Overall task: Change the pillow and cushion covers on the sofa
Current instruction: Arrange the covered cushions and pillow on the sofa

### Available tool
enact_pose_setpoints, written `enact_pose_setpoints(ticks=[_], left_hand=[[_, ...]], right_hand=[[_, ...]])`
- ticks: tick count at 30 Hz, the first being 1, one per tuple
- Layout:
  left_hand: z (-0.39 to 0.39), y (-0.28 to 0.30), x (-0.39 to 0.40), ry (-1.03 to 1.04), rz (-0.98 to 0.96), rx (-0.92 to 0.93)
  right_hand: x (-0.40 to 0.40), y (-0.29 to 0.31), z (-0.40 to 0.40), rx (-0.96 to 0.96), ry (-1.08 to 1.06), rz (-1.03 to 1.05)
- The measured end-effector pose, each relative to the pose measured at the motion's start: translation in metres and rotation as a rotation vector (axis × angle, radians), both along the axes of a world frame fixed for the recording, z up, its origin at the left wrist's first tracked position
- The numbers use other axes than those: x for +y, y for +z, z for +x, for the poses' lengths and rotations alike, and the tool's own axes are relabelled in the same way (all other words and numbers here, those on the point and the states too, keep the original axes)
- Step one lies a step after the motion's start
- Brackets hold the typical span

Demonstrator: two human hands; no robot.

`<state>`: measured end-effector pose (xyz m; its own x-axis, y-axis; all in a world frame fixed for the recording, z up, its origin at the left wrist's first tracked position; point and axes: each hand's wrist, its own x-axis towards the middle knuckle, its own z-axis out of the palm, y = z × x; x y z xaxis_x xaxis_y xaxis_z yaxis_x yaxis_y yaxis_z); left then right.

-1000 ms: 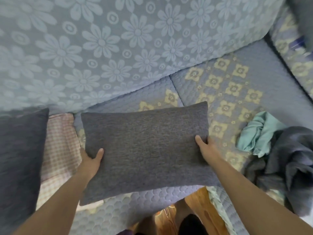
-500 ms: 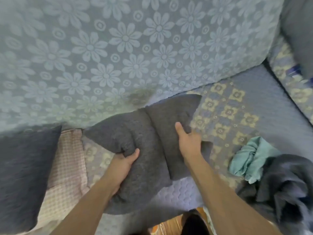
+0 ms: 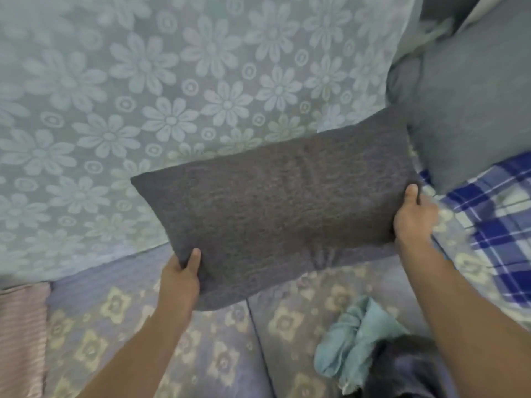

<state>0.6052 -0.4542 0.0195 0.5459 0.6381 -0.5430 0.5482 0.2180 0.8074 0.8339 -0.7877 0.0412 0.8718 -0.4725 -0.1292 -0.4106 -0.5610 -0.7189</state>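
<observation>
Head view: left hand point(image 3: 179, 278) and right hand point(image 3: 412, 218) fingers grip covered grey pillow point(image 3: 275, 202); removed covers point(image 3: 359, 343) below right fingers, placement pending.

Flower-patterned sofa back point(image 3: 172, 110), quilted seat point(image 3: 224, 354)

Pillow point(image 3: 275, 208) held above the sofa seat point(image 3: 178, 340), in front of the backrest point(image 3: 172, 96). Left hand point(image 3: 179, 278) at its lower left corner, right hand point(image 3: 413, 216) at its right end. Cushion point(image 3: 471, 110) behind its right end. Crumpled cloths point(image 3: 359, 346) on the seat's front right; folded fabric point(image 3: 21, 334) at the seat's left edge.
</observation>
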Motion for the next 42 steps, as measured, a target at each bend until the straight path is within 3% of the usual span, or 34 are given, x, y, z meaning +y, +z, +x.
enact_pose_setpoints(ticks=[4,8,10,14,18,23,27,33,37,42], left_hand=[[0.085,-0.009,-0.024,-0.045,-0.188,-0.025],[0.145,-0.012,-0.064,-0.110,-0.363,0.007],[0.152,-0.017,-0.072,-0.088,-0.379,0.030],[0.122,-0.035,-0.053,-0.260,-0.346,0.167],[0.052,-0.032,-0.025,-0.239,-0.353,0.341],[-0.075,0.019,0.033,-0.023,-0.374,0.298],[-0.200,0.052,0.113,0.257,-0.307,0.274],[-0.368,0.069,0.227,0.594,-0.150,0.275],[-0.462,0.054,0.293,0.710,-0.225,0.253],[-0.543,0.066,0.347,0.668,-0.407,0.155]], right_hand=[[-0.023,-0.011,0.062,0.280,0.208,-0.056],[0.003,-0.051,0.058,0.368,0.413,0.210],[0.016,-0.073,0.042,0.512,0.485,0.254],[0.043,-0.090,-0.008,0.685,0.598,0.276],[0.094,-0.084,-0.071,0.729,0.729,0.328],[0.184,-0.074,-0.169,0.760,1.009,0.186],[0.267,-0.067,-0.250,0.932,1.150,0.165],[0.387,-0.054,-0.356,0.925,1.183,0.123],[0.483,-0.045,-0.439,0.939,1.114,0.179],[0.576,-0.024,-0.575,1.321,0.886,0.536]])
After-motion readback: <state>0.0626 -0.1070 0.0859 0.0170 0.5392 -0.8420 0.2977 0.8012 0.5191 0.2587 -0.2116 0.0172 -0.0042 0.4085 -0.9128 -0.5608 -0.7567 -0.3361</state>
